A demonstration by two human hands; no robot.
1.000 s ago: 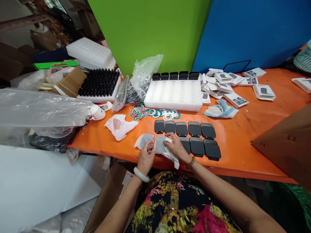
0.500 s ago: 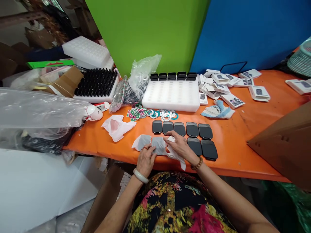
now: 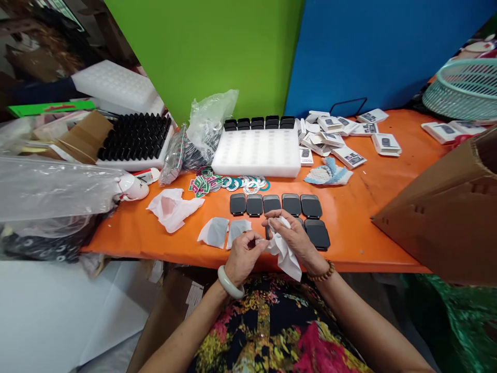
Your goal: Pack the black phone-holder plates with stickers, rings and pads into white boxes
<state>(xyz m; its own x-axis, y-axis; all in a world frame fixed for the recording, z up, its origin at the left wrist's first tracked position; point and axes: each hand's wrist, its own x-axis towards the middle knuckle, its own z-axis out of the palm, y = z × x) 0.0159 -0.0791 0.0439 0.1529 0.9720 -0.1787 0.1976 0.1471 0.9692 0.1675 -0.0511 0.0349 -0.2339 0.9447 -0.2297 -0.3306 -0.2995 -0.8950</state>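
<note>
My right hand (image 3: pixel 293 235) is closed around a bunch of thin white sheets (image 3: pixel 286 259) that hang down past the table edge. With thumb and fingers together, my left hand (image 3: pixel 244 254) pinches an edge of the white sheet material beside it. Left of my hands lie two flat dark pieces in translucent white wrapping, one wrapped piece (image 3: pixel 215 232) farther left and another wrapped piece (image 3: pixel 237 228) close to my left fingers. Several bare black rounded-square devices (image 3: pixel 311 206) lie in two rows beyond and right of my right hand, which partly hides the nearer row.
On the orange table (image 3: pixel 373 228) stand a white foam tray (image 3: pixel 256 155), small white boxes (image 3: pixel 349 157) and a cardboard box (image 3: pixel 438 212). A crumpled white bag (image 3: pixel 174 210), ring stickers (image 3: pixel 248 184) and a blue-white glove (image 3: pixel 329 173) lie nearby. Black pieces fill another tray (image 3: pixel 134 137).
My left hand has left the second wrapped piece and moved right to the white sheets. My right hand has lifted the sheets off that piece. The view has shifted right.
</note>
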